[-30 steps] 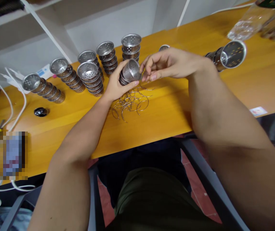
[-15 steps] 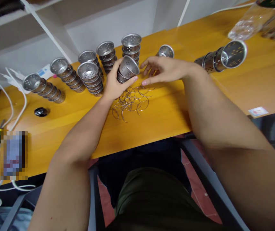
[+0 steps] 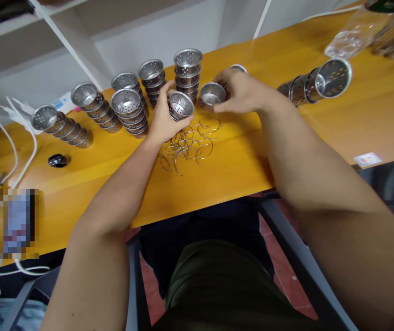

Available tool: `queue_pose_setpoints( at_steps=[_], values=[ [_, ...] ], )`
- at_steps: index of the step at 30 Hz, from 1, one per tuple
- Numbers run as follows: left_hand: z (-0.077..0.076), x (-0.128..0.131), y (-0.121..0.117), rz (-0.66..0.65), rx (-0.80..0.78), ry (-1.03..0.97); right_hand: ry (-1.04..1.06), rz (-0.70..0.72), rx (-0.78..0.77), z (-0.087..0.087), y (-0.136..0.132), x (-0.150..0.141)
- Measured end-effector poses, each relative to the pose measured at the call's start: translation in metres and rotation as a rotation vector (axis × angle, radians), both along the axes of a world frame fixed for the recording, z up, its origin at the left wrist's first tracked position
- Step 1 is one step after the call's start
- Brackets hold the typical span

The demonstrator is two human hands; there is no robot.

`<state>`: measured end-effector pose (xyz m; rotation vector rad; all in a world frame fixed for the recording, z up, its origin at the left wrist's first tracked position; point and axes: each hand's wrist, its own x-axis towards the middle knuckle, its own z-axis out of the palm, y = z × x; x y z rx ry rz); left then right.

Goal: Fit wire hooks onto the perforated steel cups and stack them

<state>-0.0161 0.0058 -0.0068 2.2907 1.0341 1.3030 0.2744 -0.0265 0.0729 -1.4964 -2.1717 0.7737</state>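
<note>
Left hand: the left hand (image 3: 164, 120) is curled round a small perforated metal cup (image 3: 180, 105), thumb on the near side and fingers wrapped behind it, so the grip is closed on the cup's wall. The cup's open mouth faces up and toward the camera.
Right hand: the right hand (image 3: 241, 92) lies just to the right of the held cup, its fingers bent round a second cup (image 3: 211, 94). This grip is also closed, fingertips against the rim and side.
Where the cups are: both sit low over the orange wooden surface (image 3: 238, 156), the second cup just beside the first, with a narrow gap between them.
Wire rings: a loose pile of thin wire rings (image 3: 188, 145) lies on the surface directly in front of the held cup, nearer the person.
Stacks: several stacks of the same cups (image 3: 129, 110) stand or lean to the left of and behind the held cup; the nearest upright stack is just behind it.
Lying stack: another nested stack (image 3: 316, 82) lies on its side well to the right of the held cup.
Further left: a small black knob (image 3: 58, 160) and white cables (image 3: 20, 138) rest on the surface, well apart from the held cup.
</note>
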Motion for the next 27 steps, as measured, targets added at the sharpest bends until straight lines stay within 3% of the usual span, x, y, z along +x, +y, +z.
queue_pose_setpoints(
  at_steps=[3,7,9,13,16,18,20,23,27],
  values=[
    [-0.001,-0.002,0.002,0.037,0.017,-0.023,-0.219,-0.031,0.076,-0.006,0.003,-0.004],
    [0.001,0.001,-0.001,0.057,0.064,-0.013,-0.323,-0.060,0.079,-0.008,0.000,-0.016],
    [0.003,0.002,-0.003,0.033,0.087,0.008,-0.300,-0.047,0.126,-0.003,-0.006,-0.020],
    [0.006,0.003,-0.004,-0.024,0.093,0.038,-0.075,-0.044,0.384,0.014,-0.025,-0.027],
    [0.005,0.002,-0.003,-0.048,0.094,0.066,0.056,0.180,0.441,0.019,-0.033,-0.035],
    [0.003,0.002,-0.002,-0.054,0.104,0.068,0.061,0.398,0.410,0.014,-0.031,-0.041],
    [0.003,0.002,-0.001,-0.059,0.114,0.066,0.031,0.500,0.377,0.005,-0.027,-0.044],
    [0.003,0.004,-0.002,-0.064,0.116,0.076,0.037,0.445,0.366,-0.001,-0.022,-0.044],
    [0.005,0.006,-0.005,-0.048,0.062,0.098,0.047,0.287,0.292,0.005,-0.028,-0.043]
  ],
)
